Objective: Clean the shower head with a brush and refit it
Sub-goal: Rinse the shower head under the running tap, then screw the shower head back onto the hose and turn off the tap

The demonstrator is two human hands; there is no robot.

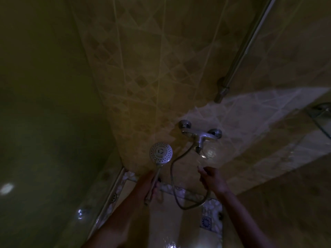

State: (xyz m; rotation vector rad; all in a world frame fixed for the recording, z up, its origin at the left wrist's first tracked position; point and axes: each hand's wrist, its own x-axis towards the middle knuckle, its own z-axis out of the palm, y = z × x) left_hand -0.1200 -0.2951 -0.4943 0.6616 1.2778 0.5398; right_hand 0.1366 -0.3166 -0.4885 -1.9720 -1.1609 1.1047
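The round white shower head [161, 152] faces me, its spray plate dotted with dark nozzles. My left hand [151, 184] grips its chrome handle, whose lower end hangs free with no hose on it. The metal hose [179, 203] leaves the chrome mixer tap [200, 135], loops down and climbs into my right hand [213, 179]. That hand's fingers curl round the hose's end, below the tap's outlet. No brush is in view. The light is very dim.
A chrome riser rail [241, 51] runs up the tiled wall at the right, ending in a bracket [222, 90]. A glass shelf [320, 115] juts out at the far right. The glass screen [53, 140] closes the left side. A square floor drain [206, 221] lies below.
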